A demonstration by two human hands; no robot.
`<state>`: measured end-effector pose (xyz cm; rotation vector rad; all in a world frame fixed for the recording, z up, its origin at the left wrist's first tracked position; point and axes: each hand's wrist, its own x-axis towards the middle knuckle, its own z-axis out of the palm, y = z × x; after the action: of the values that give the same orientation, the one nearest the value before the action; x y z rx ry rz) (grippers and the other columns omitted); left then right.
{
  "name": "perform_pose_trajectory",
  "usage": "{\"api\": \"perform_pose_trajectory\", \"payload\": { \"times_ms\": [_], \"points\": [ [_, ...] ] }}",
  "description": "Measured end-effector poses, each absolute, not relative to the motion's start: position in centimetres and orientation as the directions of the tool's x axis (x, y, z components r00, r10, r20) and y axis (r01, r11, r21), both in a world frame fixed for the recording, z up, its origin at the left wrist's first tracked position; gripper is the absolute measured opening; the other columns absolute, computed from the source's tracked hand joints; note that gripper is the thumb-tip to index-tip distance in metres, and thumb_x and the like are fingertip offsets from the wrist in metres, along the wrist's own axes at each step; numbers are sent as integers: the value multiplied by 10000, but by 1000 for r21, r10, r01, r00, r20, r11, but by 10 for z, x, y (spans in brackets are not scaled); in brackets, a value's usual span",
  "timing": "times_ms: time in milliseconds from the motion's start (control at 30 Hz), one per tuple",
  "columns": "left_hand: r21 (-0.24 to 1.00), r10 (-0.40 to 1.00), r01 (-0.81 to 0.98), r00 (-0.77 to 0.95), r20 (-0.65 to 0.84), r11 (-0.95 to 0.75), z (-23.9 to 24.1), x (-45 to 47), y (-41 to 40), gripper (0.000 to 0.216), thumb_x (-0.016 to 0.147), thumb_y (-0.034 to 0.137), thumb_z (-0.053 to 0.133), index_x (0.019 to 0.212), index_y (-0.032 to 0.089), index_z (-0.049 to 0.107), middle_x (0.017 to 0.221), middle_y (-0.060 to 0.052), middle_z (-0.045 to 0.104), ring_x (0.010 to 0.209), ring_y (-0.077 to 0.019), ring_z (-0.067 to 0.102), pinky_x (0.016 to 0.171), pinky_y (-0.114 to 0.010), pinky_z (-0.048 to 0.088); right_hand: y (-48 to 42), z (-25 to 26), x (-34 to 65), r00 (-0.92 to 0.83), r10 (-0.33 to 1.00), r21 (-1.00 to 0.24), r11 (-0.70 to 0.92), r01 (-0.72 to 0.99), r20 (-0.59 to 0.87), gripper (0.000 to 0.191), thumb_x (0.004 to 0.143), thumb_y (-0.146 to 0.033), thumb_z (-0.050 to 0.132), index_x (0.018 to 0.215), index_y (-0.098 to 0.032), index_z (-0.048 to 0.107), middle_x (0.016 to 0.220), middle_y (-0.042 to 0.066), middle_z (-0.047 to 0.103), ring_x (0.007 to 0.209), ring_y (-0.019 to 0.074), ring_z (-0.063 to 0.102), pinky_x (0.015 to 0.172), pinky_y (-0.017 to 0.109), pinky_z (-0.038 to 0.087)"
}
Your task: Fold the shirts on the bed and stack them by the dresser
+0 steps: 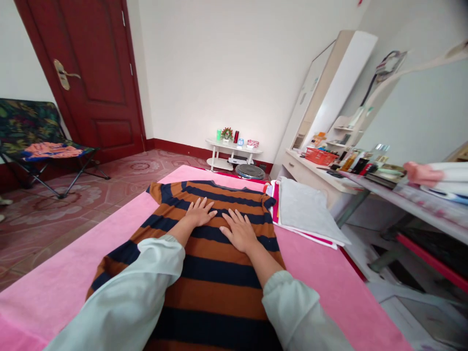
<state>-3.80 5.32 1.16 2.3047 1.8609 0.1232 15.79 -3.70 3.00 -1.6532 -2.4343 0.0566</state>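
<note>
A brown and navy striped short-sleeved shirt (219,292) lies spread on a pink cloth (120,229), its neckline at the far end. My left hand (200,212) rests flat on the upper chest of the shirt, fingers spread. Slightly nearer and to the right, my right hand (239,230) also lies palm down on the stripes with its fingers apart. Neither hand grips anything. My forearms and pale sleeves cover part of the shirt's sides, and its lower end runs out of view.
Folded grey and white cloths (310,204) lie right of the shirt. A folding chair (47,141) holding patterned clothing stands left, by a red door (84,73). Beyond the far edge is a small white table (234,146). A dressing table with a red basket (321,156) stands right.
</note>
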Motion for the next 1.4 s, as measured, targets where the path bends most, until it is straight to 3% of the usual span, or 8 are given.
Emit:
{"api": "perform_pose_trajectory", "payload": {
  "times_ms": [267,600,767,900,1033,1233,1300,1400],
  "points": [
    [159,983,987,-10,185,-20,7,-33,-5,706,876,641,183,1455,261,325,1547,-86,211,1416,-314,163,1121,-497,143,-54,26,155,-179,977,-144,195,970,120,606,935,-571,189,1461,-283,276,1560,43,174,1424,235,105,1116,487,95],
    [161,979,987,-35,201,2,7,-35,-7,715,883,614,228,1443,187,355,1521,-143,264,1406,-317,199,1116,-487,169,-55,17,159,-106,972,-246,158,956,212,573,912,-567,300,1406,-291,393,1526,43,279,1403,264,190,1107,518,125],
    [164,979,986,-8,205,-26,6,-37,-5,705,886,613,241,1433,188,374,1512,-159,278,1402,-322,208,1110,-503,180,-53,16,165,-96,967,-367,181,912,238,505,878,-490,455,1335,-279,491,1484,43,364,1386,247,252,1120,498,138],
    [171,975,977,94,203,-129,6,-37,-6,632,903,558,296,1418,206,400,1502,-152,305,1392,-320,240,1105,-508,196,-47,16,178,26,936,-543,181,820,350,383,811,-311,576,1182,-228,622,1365,42,517,1239,181,479,1068,315,318],
    [189,946,941,236,222,-279,9,-34,-10,543,922,470,343,1379,202,460,1481,-143,350,1376,-312,280,1104,-485,218,-41,20,205,311,871,-654,17,757,382,331,827,-204,503,1131,-164,628,1174,64,640,943,130,642,872,216,459],
    [224,870,854,406,279,-470,21,-24,-24,469,916,436,409,1281,191,570,1393,-110,484,1298,-241,415,1074,-344,306,-47,30,238,491,825,-615,-238,751,280,333,756,-376,624,998,-148,658,916,110,699,889,255,654,740,329,486],
    [235,841,822,442,311,-519,28,-19,-31,409,904,445,438,1184,226,639,1284,-73,581,1200,-215,505,1008,-300,372,-50,33,237,483,845,-531,-308,789,229,295,740,-453,631,874,-194,678,882,93,703,859,262,659,693,331,480],
    [243,830,819,414,375,-519,38,-9,-42,327,843,487,530,1013,265,700,1057,-40,666,1033,-214,585,836,-288,456,-52,37,233,457,871,-435,-345,832,182,175,760,-401,602,751,-244,681,849,50,706,833,236,665,666,307,469]
  ]
}}
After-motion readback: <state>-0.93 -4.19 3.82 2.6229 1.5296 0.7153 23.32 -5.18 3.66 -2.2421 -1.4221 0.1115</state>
